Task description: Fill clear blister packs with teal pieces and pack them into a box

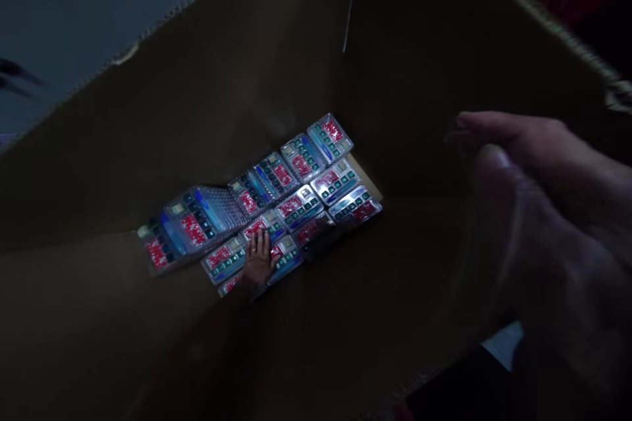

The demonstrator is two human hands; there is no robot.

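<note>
I look down into a deep cardboard box. On its floor lie several clear plastic packs with red and teal contents, laid in rows. My left hand reaches down to the bottom and rests flat on the packs, fingers spread, a ring on one finger. My right hand is close to the camera at the box's right side, blurred, with fingers stretched out and nothing in it. One pack at the left lies on top of the others.
The box walls rise steeply on all sides, and the scene is dark. A grey floor shows beyond the box's upper left rim. A pale patch shows below the right rim.
</note>
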